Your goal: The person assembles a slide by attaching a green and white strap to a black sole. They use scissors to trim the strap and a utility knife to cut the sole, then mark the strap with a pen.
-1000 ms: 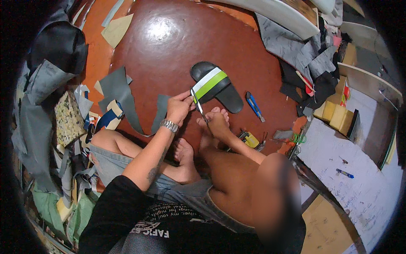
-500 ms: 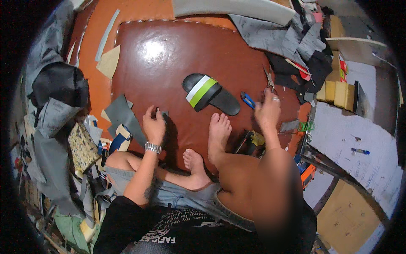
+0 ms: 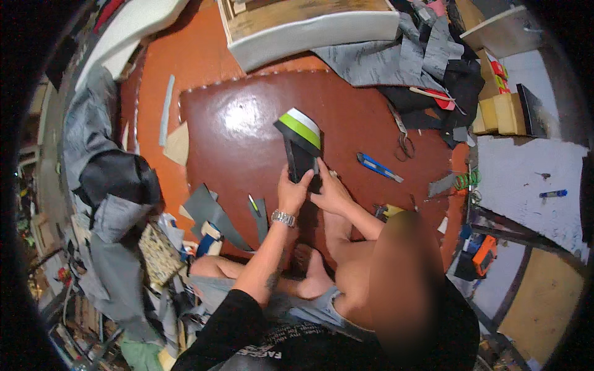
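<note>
I hold a black slide sandal [image 3: 302, 162] in both hands over the brown padded surface. Its wide strap, striped white and lime green, points away from me. My left hand [image 3: 292, 191] is closed on the left side of the near end, thumb on top. On the right side of that end, my right hand [image 3: 331, 191] is closed too. To the right of the hands lie a blue utility knife [image 3: 378, 167] and, farther off, metal scissors [image 3: 403, 141]. Left of my left hand, a small lime-green strip [image 3: 253, 203] lies by a dark grey scrap [image 3: 262, 222].
Grey sheet scraps [image 3: 210, 213] lie at the left, near a heap of grey and black material [image 3: 111, 185]. A white-sided padded frame [image 3: 315, 40] stands at the far edge. At the right are yellow foam blocks [image 3: 501, 114], a green coil [image 3: 468, 180] and an orange tool [image 3: 485, 255].
My right hand has let go of the scissors, which now lie on the surface. Both hands have come together and lifted the sandal, turning its strap end away. The view has shifted.
</note>
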